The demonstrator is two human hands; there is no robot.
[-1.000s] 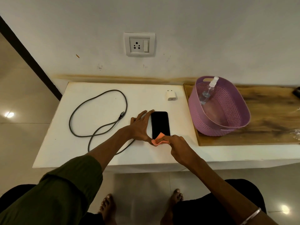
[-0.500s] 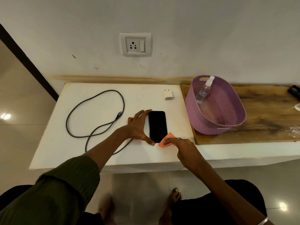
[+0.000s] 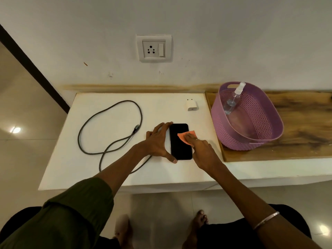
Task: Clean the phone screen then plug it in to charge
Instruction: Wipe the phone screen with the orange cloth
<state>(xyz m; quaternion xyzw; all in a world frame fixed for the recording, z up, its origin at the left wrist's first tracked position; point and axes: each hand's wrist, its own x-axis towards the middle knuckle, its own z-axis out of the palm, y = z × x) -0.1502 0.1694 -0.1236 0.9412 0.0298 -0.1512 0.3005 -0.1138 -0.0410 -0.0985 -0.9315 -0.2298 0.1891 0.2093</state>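
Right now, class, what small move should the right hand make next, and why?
Probably draw the orange cloth down the phone toward its near end: the right hand presses it on the upper screen only, the lower glass lies uncovered, and the left hand braces the phone's left edge.

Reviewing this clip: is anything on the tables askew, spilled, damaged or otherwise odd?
Nothing serious. The clear spray bottle leans tilted inside the purple perforated plastic basket, no spill visible. The brown wooden board beneath shows dark blotchy stains, and small scuffs mark the white wall below the socket.
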